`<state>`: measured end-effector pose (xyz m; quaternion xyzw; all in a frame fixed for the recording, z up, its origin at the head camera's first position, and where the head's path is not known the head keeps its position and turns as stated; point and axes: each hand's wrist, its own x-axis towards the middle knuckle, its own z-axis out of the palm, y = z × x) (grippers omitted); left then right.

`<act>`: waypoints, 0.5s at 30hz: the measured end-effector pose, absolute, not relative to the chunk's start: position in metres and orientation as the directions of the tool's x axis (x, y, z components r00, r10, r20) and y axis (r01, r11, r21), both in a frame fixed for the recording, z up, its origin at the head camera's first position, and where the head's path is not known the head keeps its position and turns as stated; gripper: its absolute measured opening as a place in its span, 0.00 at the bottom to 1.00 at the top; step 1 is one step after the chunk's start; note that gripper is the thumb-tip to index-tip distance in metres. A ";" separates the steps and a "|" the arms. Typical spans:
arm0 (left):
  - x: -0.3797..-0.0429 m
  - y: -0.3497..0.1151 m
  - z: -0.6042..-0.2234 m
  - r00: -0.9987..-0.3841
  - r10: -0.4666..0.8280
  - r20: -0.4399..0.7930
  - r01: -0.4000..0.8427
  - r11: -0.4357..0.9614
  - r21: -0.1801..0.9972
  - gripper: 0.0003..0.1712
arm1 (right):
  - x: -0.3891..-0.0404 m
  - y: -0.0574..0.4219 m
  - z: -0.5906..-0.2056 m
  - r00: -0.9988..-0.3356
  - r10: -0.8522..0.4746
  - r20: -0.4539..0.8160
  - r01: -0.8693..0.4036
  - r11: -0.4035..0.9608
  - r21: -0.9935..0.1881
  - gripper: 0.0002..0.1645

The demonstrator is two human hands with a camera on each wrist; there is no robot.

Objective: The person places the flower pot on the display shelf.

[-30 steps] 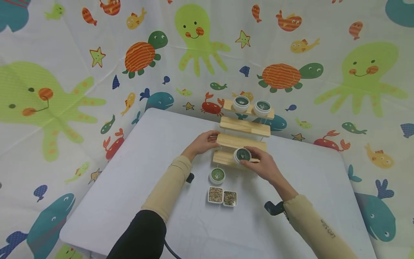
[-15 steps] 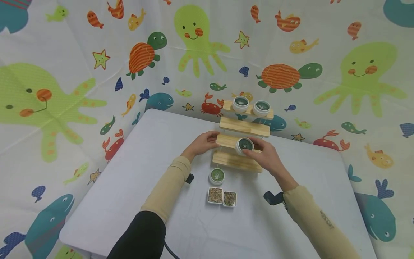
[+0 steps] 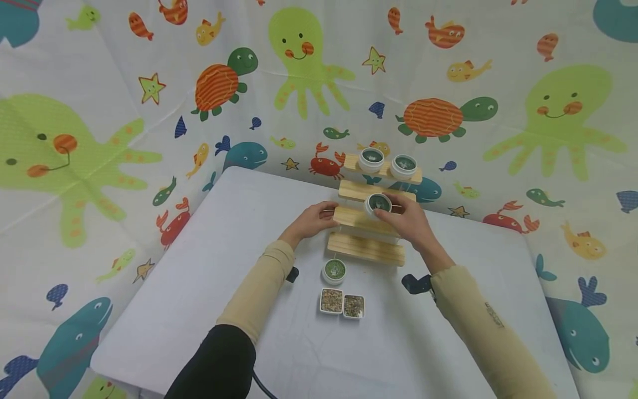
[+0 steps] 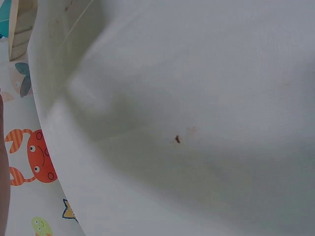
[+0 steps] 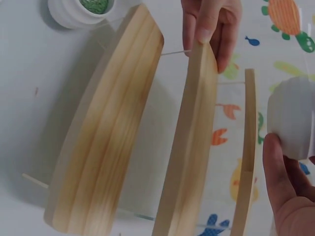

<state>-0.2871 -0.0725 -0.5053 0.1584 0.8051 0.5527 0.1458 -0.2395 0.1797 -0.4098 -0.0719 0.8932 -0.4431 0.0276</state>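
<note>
White pot (image 3: 379,205) is pinched in the right hand (image 3: 407,219) by the middle planks (image 3: 351,218) of a wooden stand (image 3: 366,249) in the head view; the left hand (image 3: 311,220) grips a plank's end. A white table (image 3: 478,266) meets a sea-animal curtain (image 3: 364,27). The pot's top faces up; being round, its long axis cannot be told. The left wrist view shows mostly table. In the right wrist view, a gap separates pot from planks.
</note>
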 end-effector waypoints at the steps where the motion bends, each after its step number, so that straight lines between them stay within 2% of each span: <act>1: -0.287 -0.073 -0.505 -0.905 0.420 -0.064 0.089 0.335 0.938 0.37 | -0.242 0.179 -0.409 -0.989 -0.149 0.014 -0.101 0.597 -0.796 0.40; 9: -0.289 -0.073 -0.504 -0.893 0.440 -0.095 0.052 0.311 0.949 0.38 | -0.254 0.175 -0.405 -0.993 -0.117 -0.003 -0.070 0.619 -0.782 0.40; 15: -0.286 -0.072 -0.503 -0.906 0.417 -0.075 0.078 0.337 0.938 0.37 | -0.261 0.172 -0.403 -0.994 -0.113 -0.002 -0.070 0.628 -0.775 0.40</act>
